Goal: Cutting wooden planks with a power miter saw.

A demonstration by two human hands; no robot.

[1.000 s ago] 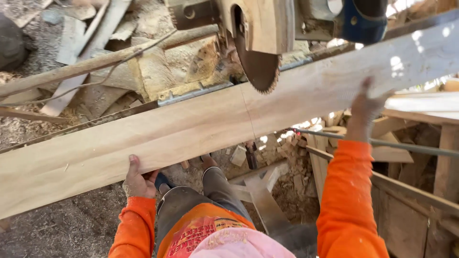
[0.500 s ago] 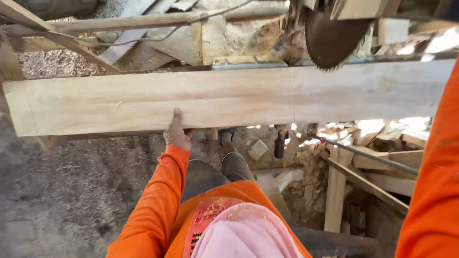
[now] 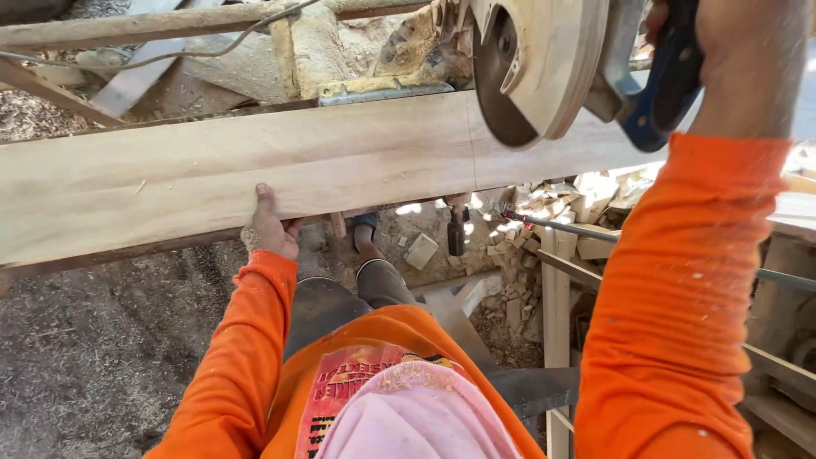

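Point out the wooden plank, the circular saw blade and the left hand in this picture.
wooden plank (image 3: pixel 170 174), head view, its bare top face.
circular saw blade (image 3: pixel 501 93), head view, its exposed dark disc.
left hand (image 3: pixel 268 225), head view, its back.

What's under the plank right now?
The left hand grips the near edge of the plank. Below it lie sawdust ground, wood offcuts and a foot. The plank's supports are mostly covered.

Pale tan plank (image 3: pixel 255 170), orange sleeves (image 3: pixel 671 297), blue saw handle (image 3: pixel 659 93), pink cloth (image 3: pixel 425 416).

Harsh sunlight, blown highlights right.
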